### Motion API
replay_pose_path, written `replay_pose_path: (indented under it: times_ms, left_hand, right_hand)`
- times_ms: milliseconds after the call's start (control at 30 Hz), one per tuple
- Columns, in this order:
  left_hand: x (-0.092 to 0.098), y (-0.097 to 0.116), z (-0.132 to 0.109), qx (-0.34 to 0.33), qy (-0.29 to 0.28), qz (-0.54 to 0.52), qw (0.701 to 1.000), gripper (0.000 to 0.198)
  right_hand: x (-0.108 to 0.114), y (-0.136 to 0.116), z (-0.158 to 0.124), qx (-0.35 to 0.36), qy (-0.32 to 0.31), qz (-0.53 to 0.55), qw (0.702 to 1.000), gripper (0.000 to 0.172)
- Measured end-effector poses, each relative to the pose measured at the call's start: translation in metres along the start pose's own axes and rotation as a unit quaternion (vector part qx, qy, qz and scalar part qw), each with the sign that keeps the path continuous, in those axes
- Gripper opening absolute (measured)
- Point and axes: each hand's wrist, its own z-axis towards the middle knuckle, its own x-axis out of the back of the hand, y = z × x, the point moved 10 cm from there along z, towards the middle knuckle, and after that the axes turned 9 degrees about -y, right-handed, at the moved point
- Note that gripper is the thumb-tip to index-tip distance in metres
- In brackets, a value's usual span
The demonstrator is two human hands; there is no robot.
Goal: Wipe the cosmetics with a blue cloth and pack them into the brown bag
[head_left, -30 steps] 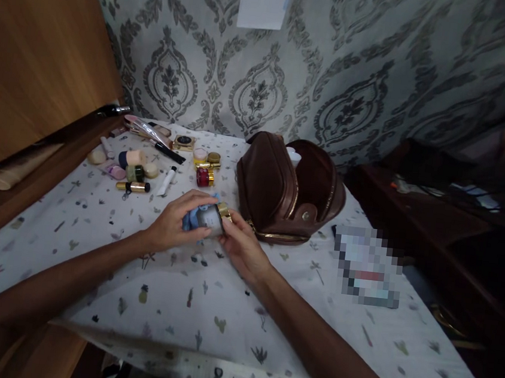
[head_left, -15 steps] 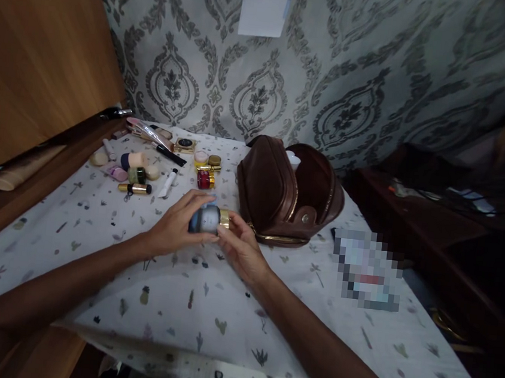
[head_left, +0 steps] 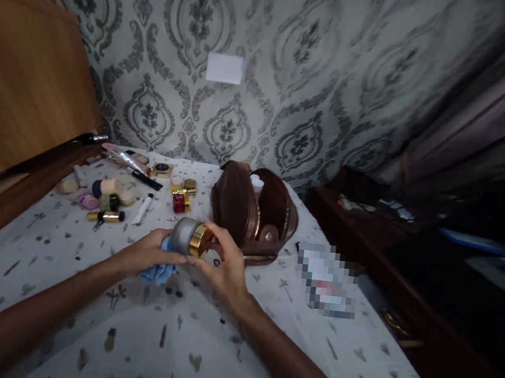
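Centre of the frame, slightly left: both hands meet over a table [head_left: 181, 350] covered with a printed white sheet. The right hand [head_left: 226, 270] is closed around a small jar [head_left: 183, 234], grey-bodied with a gold cap, and holds it on its side just above the sheet, fingers and thumb pinching the gold end. The left hand [head_left: 146, 255] is curled on a crumpled blue cloth [head_left: 159, 273], pressed against the lower grey end of the jar; cloth and jar touch.

Just beyond, right of centre, a brown pouch [head_left: 250, 213] stands unzipped, with white-capped items showing inside. At mid-left lies a loose group of cosmetics [head_left: 112, 189], among them a gold lipstick [head_left: 105, 216], a white tube [head_left: 142, 209] and a small red jar [head_left: 179, 203], all well apart from the hands. A blurred flat item [head_left: 326, 281] rests right of the pouch.

Step in hand, as judged: wiping the jar's body with the cloth. Reaching the unwiped faces calls for the right hand to roll the jar by its cap while the left keeps the cloth bunched against the grey wall; the cap looks smooth, so the pinch must stay firm.
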Motion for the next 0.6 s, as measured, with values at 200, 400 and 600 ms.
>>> replay_pose_path:
  times_ms: [200, 400, 600]
  left_hand:
    - [-0.016, 0.074, 0.006, -0.182, -0.031, 0.179, 0.966, 0.039]
    - [-0.033, 0.112, 0.034, -0.179, -0.029, 0.195, 0.964, 0.038]
    - [-0.076, 0.146, 0.066, -0.271, 0.036, 0.531, 0.802, 0.034]
  right_hand:
    - [0.01, -0.061, 0.007, 0.083, -0.099, -0.183, 0.975, 0.058]
    - [0.077, -0.087, 0.027, 0.03, -0.041, -0.163, 0.985, 0.059]
    - [0.153, -0.072, 0.055, -0.012, 0.081, -0.166, 0.983, 0.047]
